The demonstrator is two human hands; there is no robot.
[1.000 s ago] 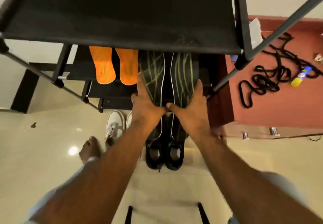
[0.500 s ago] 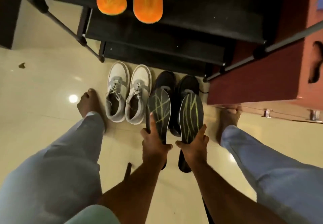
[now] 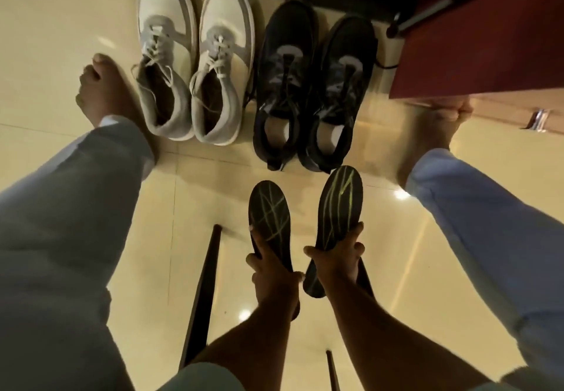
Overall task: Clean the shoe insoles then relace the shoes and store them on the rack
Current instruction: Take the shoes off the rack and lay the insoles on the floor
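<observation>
Gripping 1 black insole each, the hands sat low in the middle of the frame. The left hand (image 3: 271,271) curled its fingers round the left insole (image 3: 269,216); the right hand (image 3: 335,261) clamped the right insole (image 3: 338,207), thumb across its lower part. Both insoles bore yellow-green lines and pointed up-frame. Above them 2 black shoes (image 3: 314,85) stood side by side on the glossy cream floor (image 3: 45,39), with 2 white-and-grey shoes (image 3: 192,61) to their left. A red cabinet (image 3: 476,39) filled the upper right.
</observation>
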